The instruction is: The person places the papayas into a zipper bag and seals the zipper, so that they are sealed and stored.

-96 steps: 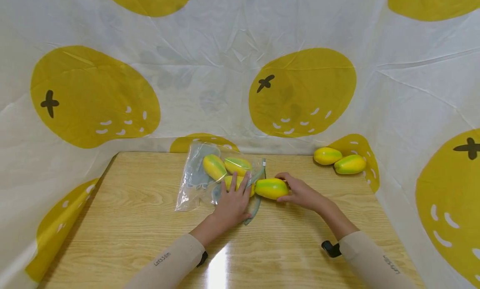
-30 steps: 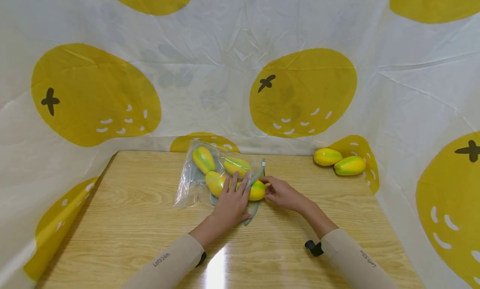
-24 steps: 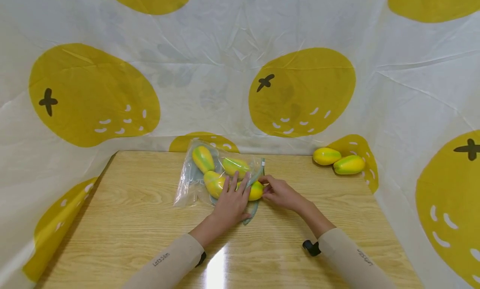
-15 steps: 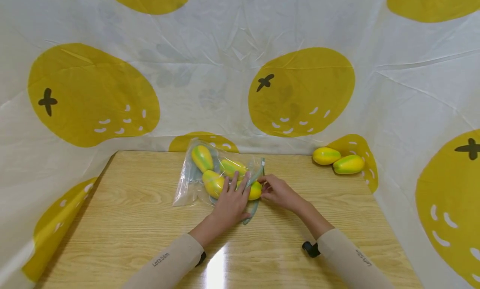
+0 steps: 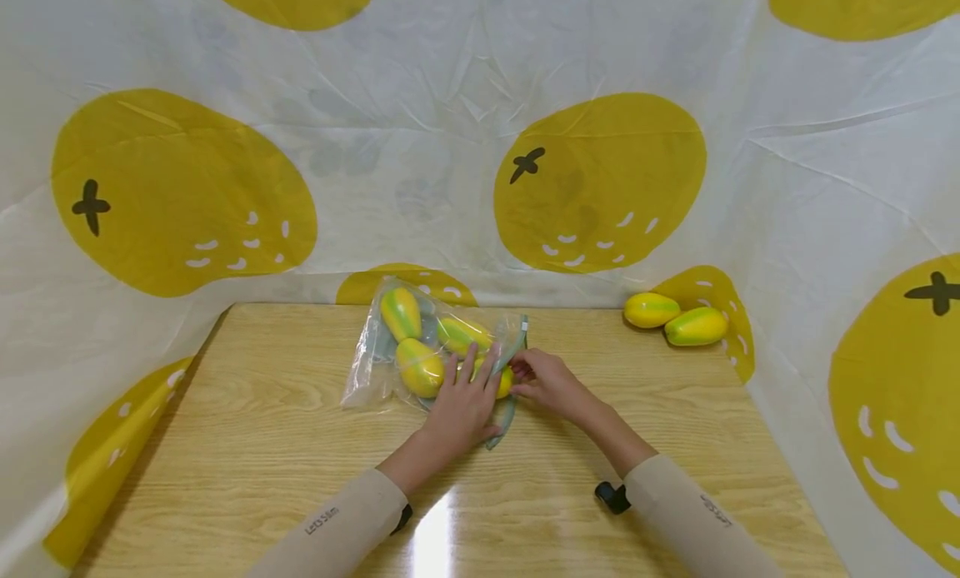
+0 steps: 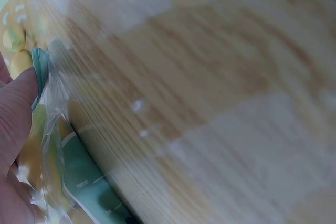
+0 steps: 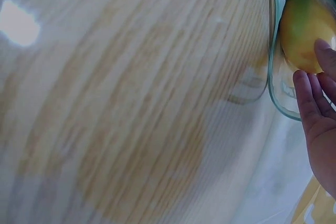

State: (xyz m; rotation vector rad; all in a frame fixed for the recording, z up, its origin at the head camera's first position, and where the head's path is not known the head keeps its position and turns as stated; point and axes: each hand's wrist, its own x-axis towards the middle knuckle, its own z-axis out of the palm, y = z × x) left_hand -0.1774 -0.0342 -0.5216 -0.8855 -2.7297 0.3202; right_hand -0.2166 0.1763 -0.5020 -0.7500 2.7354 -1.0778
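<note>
A clear zip bag (image 5: 367,380) lies on the wooden table with its green-edged mouth to the right. Inside it show three yellow-green papayas: one at the back left (image 5: 401,313), one in front of it (image 5: 420,368) and one at the back right (image 5: 462,335). Another papaya (image 5: 504,381) lies in the mouth, partly hidden by my left hand (image 5: 459,407). That hand rests on the bag, fingers spread and straight, thumb at the green zip strip (image 6: 39,72). My right hand (image 5: 551,384) has thumb and fingertips on the outer end of the papaya in the mouth.
Two more papayas, one to the left (image 5: 652,310) and one to the right (image 5: 697,326), touch at the table's back right corner. A white cloth (image 5: 420,186) printed with yellow fruit hangs behind and beside the table (image 5: 285,445).
My right hand has moved left, taking its papaya from outside the bag into the mouth. The papayas inside have shifted left and back. My left hand has stayed put.
</note>
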